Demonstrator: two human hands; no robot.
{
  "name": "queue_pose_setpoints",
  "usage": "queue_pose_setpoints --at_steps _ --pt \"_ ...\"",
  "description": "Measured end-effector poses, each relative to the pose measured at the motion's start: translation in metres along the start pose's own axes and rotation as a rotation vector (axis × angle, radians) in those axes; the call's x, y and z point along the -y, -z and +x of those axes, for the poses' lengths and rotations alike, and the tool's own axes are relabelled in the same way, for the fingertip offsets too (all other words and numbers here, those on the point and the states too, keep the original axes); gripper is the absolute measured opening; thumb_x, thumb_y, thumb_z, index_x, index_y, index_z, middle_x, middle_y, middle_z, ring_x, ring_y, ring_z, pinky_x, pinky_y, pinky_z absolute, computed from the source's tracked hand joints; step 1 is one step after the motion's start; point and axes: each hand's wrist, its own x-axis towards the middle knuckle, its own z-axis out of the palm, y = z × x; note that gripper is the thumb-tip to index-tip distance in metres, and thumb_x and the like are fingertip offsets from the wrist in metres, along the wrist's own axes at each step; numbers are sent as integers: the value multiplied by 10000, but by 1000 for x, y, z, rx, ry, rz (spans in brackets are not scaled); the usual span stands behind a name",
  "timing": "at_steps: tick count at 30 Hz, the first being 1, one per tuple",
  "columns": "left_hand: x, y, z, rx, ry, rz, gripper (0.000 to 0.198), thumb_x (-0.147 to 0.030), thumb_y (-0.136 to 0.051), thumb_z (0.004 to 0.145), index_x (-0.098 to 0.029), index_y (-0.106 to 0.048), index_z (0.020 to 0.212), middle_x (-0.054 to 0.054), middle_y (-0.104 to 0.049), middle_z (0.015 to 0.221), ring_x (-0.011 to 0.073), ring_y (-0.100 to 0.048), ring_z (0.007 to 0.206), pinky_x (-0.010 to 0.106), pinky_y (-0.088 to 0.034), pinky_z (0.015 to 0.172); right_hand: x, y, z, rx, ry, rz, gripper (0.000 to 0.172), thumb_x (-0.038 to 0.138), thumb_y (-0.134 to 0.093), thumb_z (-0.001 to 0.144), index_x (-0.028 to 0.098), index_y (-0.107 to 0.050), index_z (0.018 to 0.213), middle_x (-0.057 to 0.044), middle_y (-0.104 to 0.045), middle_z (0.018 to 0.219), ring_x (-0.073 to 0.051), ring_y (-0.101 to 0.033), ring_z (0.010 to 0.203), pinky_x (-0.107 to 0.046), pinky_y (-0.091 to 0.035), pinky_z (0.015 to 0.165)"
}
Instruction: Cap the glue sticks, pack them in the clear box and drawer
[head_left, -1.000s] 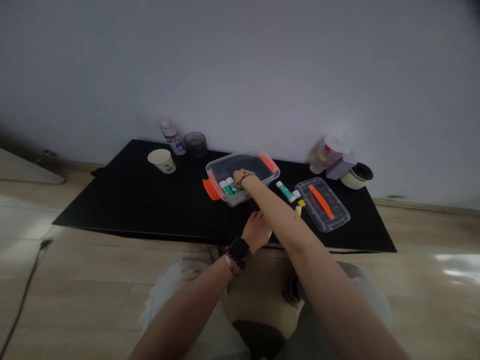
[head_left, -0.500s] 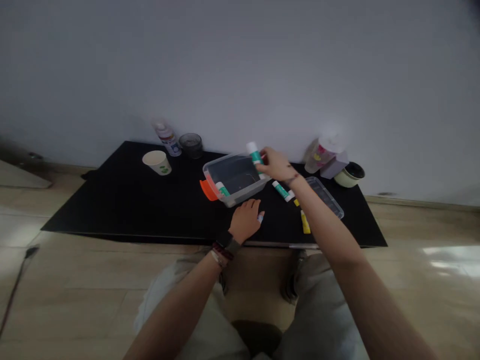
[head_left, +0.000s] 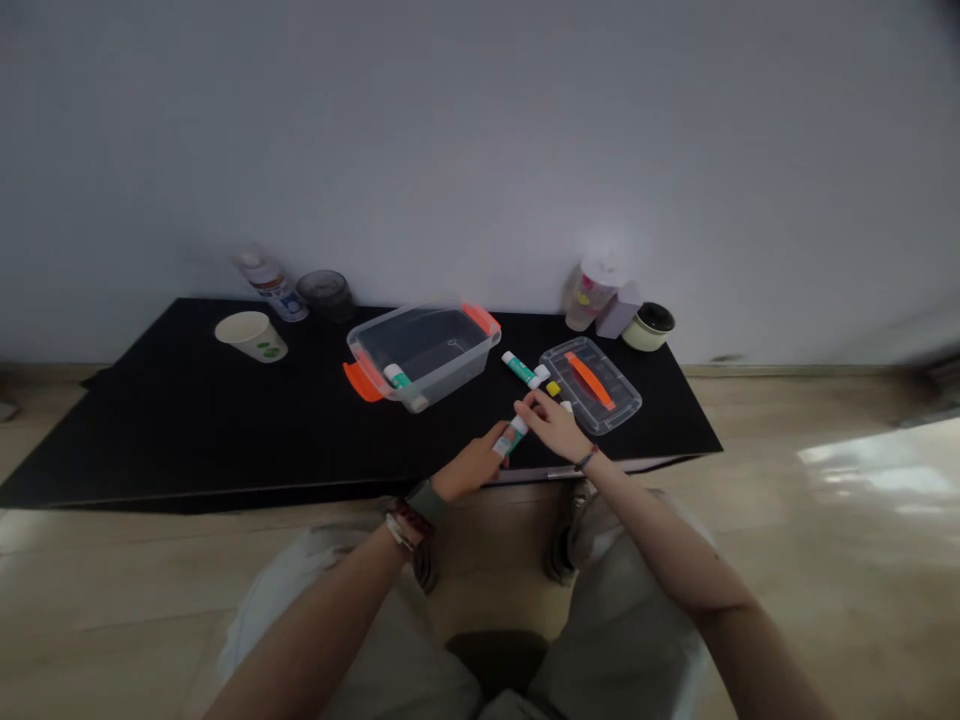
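Glue stick (head_left: 508, 443) near front edge of black table (head_left: 300, 430), grasped in left hand (head_left: 472, 466); long axis slants away rightward, white cap (head_left: 520, 425) nearest right hand (head_left: 558, 428). Can't make out whether right fingers pinch it.

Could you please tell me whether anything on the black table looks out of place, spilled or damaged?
Nothing looks spilled or damaged. Slightly untidy, though: a small white piece and a small yellow piece appear to lie loose between the clear lid and a green-and-white tube on the table.
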Motion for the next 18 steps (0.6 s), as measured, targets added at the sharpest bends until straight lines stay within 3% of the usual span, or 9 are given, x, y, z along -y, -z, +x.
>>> queue_pose_setpoints --at_steps 2,6,10,12,15,16,17,18 --pt "5 -3 -2 19 -52 75 548 -663 -358 940 -195 -545 1154 -26 -558 652 135 -523 531 267 -412 555 0 3 2 -1 40 -125 373 550 -491 926 212 -526 771 58 -499 587 -101 -495 569 -210 -375 556" --pt "-2 -5 -8 35 -112 -54 550 -709 -313 929 -197 -507 879 -36 -498 611 107 -446 484 256 -376 506 16 2 -1 11 122 -180 354 461 -454 939 211 -525 699 49 -445 555 -113 -423 555 -236 -308 542" --pt "-23 2 -17 179 -75 -290 559 -746 -367 897 -199 -469 841 -50 -466 578 72 -368 432 213 -311 434 35 4 -6 10 231 -170 293 383 -442 922 204 -552 718 41 -434 567 -117 -384 548 -241 -286 514" --pt "-30 10 -26 293 35 -421 571 -746 -342 904 -194 -481 857 -63 -426 539 61 -307 389 196 -251 390 36 22 -5 -66 238 -184 270 362 -439 918 203 -558 735 25 -464 599 -123 -403 562 -237 -308 513" --pt "-28 24 -45 593 208 -523 610 -743 -281 914 -183 -514 846 -76 -353 478 56 -202 333 201 -134 341 24 72 1 -428 185 -238 306 340 -373 946 207 -557 740 -1 -472 618 -140 -437 590 -242 -352 531" --pt "-25 27 -49 657 229 -532 623 -750 -288 908 -177 -526 843 -77 -347 470 54 -190 325 204 -117 334 18 89 3 -486 171 -250 344 329 -317 966 207 -563 758 -9 -475 628 -148 -442 599 -248 -362 537" --pt "-22 29 -51 666 223 -534 629 -751 -309 903 -168 -540 856 -74 -360 478 51 -199 325 203 -122 333 12 101 6 -510 159 -261 382 317 -265 985 200 -578 799 -22 -497 659 -156 -464 621 -256 -378 549" --pt "-20 30 -50 603 193 -532 622 -747 -341 899 -160 -549 882 -70 -387 498 47 -230 333 196 -145 338 7 107 8 -496 145 -287 382 317 -274 997 189 -601 847 -35 -540 706 -162 -506 659 -263 -410 575"
